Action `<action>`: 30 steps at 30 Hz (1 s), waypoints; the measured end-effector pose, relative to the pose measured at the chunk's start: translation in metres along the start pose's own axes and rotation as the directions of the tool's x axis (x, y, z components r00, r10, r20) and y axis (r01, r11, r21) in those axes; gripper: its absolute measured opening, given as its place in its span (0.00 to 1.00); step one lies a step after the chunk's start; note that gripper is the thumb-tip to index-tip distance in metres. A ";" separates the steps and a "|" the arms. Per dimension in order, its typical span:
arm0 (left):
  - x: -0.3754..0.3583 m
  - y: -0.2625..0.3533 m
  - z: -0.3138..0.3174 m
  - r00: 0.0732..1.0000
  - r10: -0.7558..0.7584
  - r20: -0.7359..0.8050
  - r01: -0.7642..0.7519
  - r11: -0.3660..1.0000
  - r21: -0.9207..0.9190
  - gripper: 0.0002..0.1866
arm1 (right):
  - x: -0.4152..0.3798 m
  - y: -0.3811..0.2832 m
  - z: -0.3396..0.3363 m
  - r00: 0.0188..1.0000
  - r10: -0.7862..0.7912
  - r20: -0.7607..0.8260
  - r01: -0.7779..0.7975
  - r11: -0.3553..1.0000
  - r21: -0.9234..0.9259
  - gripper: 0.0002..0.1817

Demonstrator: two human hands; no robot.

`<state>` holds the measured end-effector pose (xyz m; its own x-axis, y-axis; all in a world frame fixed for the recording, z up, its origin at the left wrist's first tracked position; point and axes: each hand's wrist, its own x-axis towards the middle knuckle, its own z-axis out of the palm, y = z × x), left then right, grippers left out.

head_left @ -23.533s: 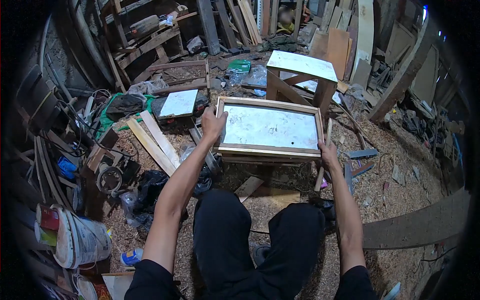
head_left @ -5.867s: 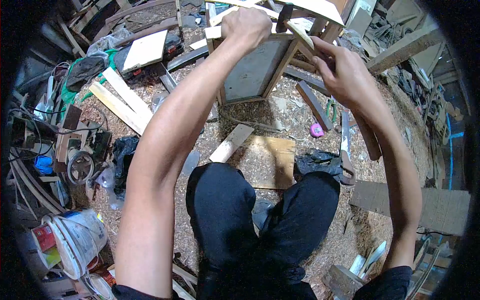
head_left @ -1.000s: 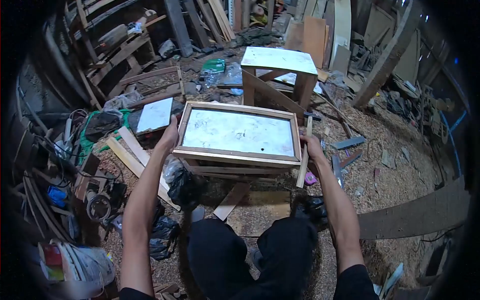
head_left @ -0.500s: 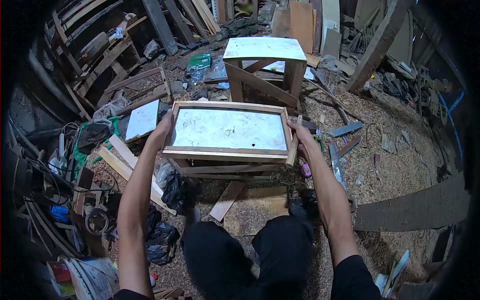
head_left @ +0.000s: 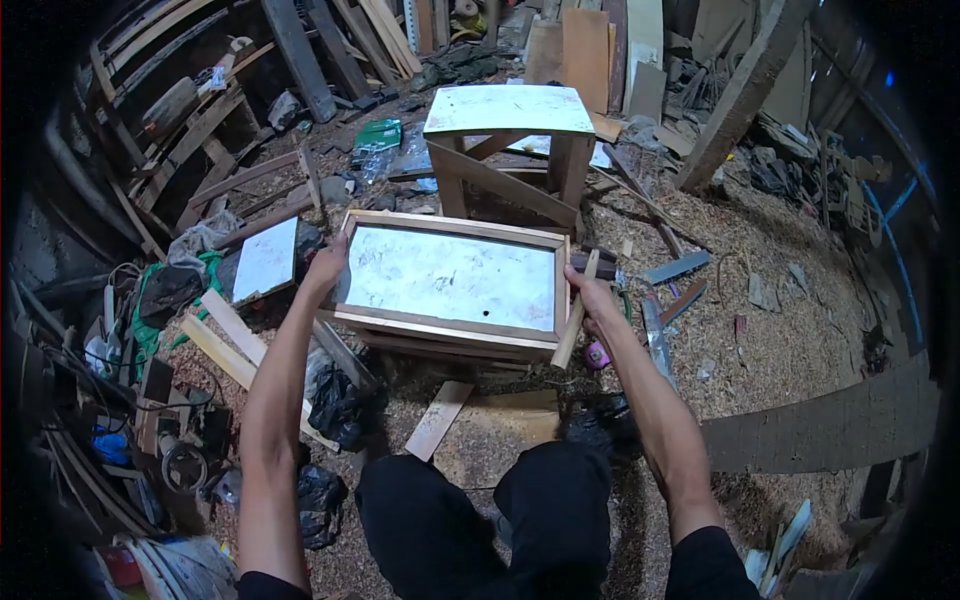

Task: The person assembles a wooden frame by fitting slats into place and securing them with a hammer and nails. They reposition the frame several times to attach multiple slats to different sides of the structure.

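A rectangular wooden frame point(head_left: 450, 325) surrounds a white, stained panel point(head_left: 450, 275) with a small dark spot near its lower right. It rests over a low wooden stand that is mostly hidden beneath it. My left hand point(head_left: 325, 270) is closed on the frame's left end, with the fingers partly hidden behind the edge. At the right end, my right hand point(head_left: 592, 290) is closed around a wooden stick point(head_left: 570, 325), which slants down along the frame's side. The thumb and fingers of that hand are beside the frame's edge.
Behind the frame stands a wooden stool-like structure point(head_left: 508, 110) with a white top. A white board point(head_left: 266, 258) leans at the left. Loose planks point(head_left: 440, 420), black plastic bags point(head_left: 343, 408) and wood shavings lie around my legs. A slanted post point(head_left: 745, 95) rises at the right.
The frame has shifted slightly left in view and tilted, its right end lower. Both hands have moved with it, and the stick now slants more. The camera view has also shifted.
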<state>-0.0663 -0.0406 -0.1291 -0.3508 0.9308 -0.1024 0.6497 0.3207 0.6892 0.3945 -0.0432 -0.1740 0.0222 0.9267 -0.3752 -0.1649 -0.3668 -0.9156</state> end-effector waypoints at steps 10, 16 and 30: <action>-0.002 0.015 0.007 0.996 0.068 -0.061 -0.059 0.989 0.138 0.38 | -0.053 -0.060 -0.010 0.913 -0.407 0.039 0.243 0.464 -0.852 0.21; 0.003 0.008 0.010 0.991 0.126 -0.041 -0.120 0.985 0.122 0.38 | -0.048 -0.059 -0.006 0.919 -0.377 0.119 0.227 0.256 -0.940 0.20; -0.001 0.015 0.007 0.995 0.100 -0.007 -0.098 0.982 0.163 0.35 | -0.006 -0.043 -0.020 0.836 -0.505 0.216 0.348 0.181 -0.920 0.18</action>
<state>-0.0521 -0.0354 -0.1237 -0.2885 0.9571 -0.0279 0.7823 0.2524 0.5696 0.4216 -0.0350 -0.1352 -0.1113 0.9773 0.1800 0.8849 0.1799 -0.4296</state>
